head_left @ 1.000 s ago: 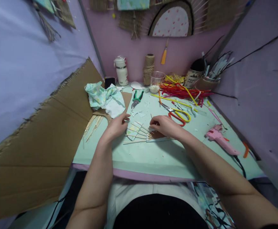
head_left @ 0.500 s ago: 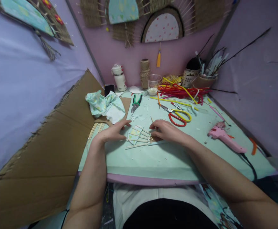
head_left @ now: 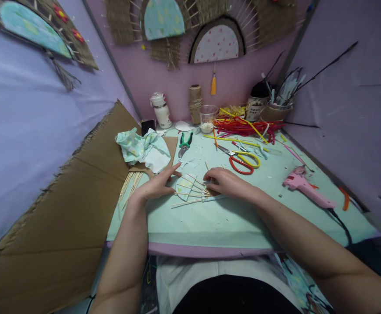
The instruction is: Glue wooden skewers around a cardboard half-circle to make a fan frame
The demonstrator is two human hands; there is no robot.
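A small fan of thin wooden sticks [head_left: 190, 192] with a pale patterned paper piece lies on the mint-green table [head_left: 210, 222]. My left hand [head_left: 157, 185] rests flat at its left edge, fingers stretched out toward the sticks. My right hand [head_left: 224, 181] lies over the fan's right end, where the sticks meet, its fingers curled down and pressing there. What is under those fingers is hidden.
Red-and-yellow scissors [head_left: 242, 161], green pliers [head_left: 184, 144], a pink glue gun [head_left: 304, 187], crumpled patterned cloth [head_left: 142, 148], loose sticks [head_left: 129, 183], coloured pipe cleaners [head_left: 245, 126], a twine spool [head_left: 195, 102], a plastic cup [head_left: 207, 117], a white bottle [head_left: 159, 109]. Cardboard [head_left: 62, 209] leans at the left.
The view has tilted up, showing more of the wall fans. My left hand has slid a little right, closer to the sticks. My right hand stays on the fan's right end.
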